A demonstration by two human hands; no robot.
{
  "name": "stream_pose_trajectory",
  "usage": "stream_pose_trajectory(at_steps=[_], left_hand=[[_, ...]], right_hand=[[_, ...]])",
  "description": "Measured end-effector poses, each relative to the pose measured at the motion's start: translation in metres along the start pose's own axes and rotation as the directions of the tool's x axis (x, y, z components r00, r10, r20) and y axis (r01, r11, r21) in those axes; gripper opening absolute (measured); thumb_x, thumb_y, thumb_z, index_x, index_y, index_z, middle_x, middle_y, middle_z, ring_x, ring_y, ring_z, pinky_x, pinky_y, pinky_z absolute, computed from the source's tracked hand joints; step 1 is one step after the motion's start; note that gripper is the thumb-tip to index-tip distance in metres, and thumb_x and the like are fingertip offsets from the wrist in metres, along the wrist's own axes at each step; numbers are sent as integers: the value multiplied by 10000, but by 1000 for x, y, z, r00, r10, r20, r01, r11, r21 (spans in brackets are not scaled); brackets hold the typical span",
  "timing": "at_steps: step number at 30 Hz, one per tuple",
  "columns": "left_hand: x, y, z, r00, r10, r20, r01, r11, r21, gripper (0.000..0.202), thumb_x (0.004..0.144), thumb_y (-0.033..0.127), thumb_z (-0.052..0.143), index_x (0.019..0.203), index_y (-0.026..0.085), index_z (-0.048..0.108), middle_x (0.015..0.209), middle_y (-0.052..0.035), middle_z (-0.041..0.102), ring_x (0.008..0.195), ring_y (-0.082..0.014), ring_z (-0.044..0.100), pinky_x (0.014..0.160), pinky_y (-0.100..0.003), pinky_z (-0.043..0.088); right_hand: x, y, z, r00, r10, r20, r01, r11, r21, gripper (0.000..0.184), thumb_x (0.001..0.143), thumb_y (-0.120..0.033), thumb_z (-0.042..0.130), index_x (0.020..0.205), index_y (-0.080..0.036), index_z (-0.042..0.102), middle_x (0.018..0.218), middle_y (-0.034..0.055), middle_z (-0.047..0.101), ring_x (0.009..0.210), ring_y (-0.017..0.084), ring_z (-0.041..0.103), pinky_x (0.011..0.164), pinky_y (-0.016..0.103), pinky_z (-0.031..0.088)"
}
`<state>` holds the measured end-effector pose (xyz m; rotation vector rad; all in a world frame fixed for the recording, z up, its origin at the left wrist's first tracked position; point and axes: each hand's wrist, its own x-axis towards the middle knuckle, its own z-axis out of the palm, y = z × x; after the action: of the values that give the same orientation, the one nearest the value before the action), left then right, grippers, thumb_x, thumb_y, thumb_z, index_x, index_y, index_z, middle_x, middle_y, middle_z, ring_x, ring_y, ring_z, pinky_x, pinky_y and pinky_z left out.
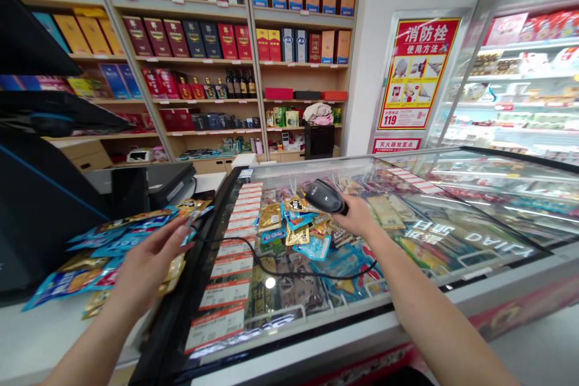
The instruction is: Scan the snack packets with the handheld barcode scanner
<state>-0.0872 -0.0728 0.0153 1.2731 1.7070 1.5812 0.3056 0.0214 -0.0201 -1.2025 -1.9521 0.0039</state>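
My right hand (355, 216) grips a black handheld barcode scanner (324, 195), its head pointing left above the freezer's glass lid. Beneath the scanner, a loose heap of small gold and blue snack packets (289, 223) lies on the glass. On the left, my left hand (151, 262) reaches over a second pile of blue and gold snack packets (131, 232) on the counter. Its fingers are stretched out, tips beside a shiny packet at the pile's right end; the thumb is mostly hidden. A black cable (312, 275) loops across the glass between my hands.
Under the glass, the chest freezer (452, 304) holds packaged goods, with price labels (226, 292) along its left side. A black checkout terminal (40, 193) stands at far left. Shelves of boxed bottles (194, 39) line the back wall; a lit display case (534, 78) is at right.
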Motion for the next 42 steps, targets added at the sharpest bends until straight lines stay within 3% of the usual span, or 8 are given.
stream_pose_trajectory(at_steps=[2, 4, 8, 12, 17, 21, 26, 42], left_hand=[[-2, 17, 26, 984, -156, 90, 179, 906, -383, 416, 816, 498, 549, 1075, 189, 651, 1089, -107, 698, 1037, -264, 647, 854, -415, 560], [-4, 30, 53, 948, -247, 200, 318, 763, -563, 407, 903, 446, 430, 1114, 160, 628, 1056, -127, 705, 966, -229, 675, 788, -365, 579], [-8, 36, 100, 872, -300, 388, 489, 598, -635, 438, 942, 413, 359, 1186, 134, 593, 1068, -153, 700, 929, -209, 688, 742, -323, 582], [-14, 23, 128, 851, -283, 441, 519, 579, -629, 454, 938, 423, 362, 1226, 144, 575, 1045, -150, 706, 901, -211, 692, 731, -338, 582], [-19, 9, 136, 849, -264, 457, 512, 621, -593, 453, 939, 421, 362, 1253, 158, 557, 1050, -152, 707, 914, -216, 692, 734, -341, 578], [-20, 5, 137, 859, -236, 454, 487, 652, -582, 415, 935, 413, 384, 1194, 161, 590, 1048, -137, 713, 943, -222, 688, 794, -373, 572], [-21, -1, 142, 854, -246, 458, 491, 673, -553, 324, 911, 404, 457, 1053, 178, 640, 1003, -104, 724, 885, -196, 691, 803, -339, 569], [-24, -3, 143, 855, -227, 467, 480, 687, -545, 335, 896, 402, 469, 1120, 193, 603, 956, -74, 733, 904, -192, 687, 876, -387, 538]], right_hand=[[0, -4, 0, 999, -35, -6, 35, 997, 66, 232, 715, -306, 615, 900, -182, 681, 829, 67, 723, 736, 212, 651, 670, 278, 452], [-1, -8, 1, 997, -78, 9, 76, 988, 134, 229, 711, -296, 624, 902, -181, 680, 828, 61, 721, 736, 209, 653, 681, 279, 458], [-3, -18, 2, 986, -136, 95, 117, 976, 184, 222, 705, -283, 656, 910, -201, 680, 825, 42, 719, 751, 205, 658, 680, 270, 458], [-3, -21, 3, 977, -157, 147, 133, 978, 157, 204, 725, -268, 652, 919, -212, 679, 853, 44, 720, 783, 203, 660, 696, 264, 462], [-2, -21, 3, 963, -176, 203, 140, 974, 180, 328, 727, -278, 669, 1048, -206, 668, 961, 59, 730, 866, 218, 671, 762, 280, 474], [-3, -27, 3, 956, -201, 212, 160, 967, 199, 285, 718, -276, 675, 987, -183, 682, 931, 70, 732, 842, 220, 676, 739, 272, 470], [-4, -35, 3, 947, -215, 238, 168, 965, 199, 282, 717, -278, 677, 988, -203, 691, 927, 57, 734, 817, 209, 672, 714, 254, 458], [-4, -33, 8, 947, -235, 220, 182, 954, 237, 264, 698, -227, 673, 958, -184, 694, 839, 40, 728, 718, 174, 642, 655, 229, 443]])
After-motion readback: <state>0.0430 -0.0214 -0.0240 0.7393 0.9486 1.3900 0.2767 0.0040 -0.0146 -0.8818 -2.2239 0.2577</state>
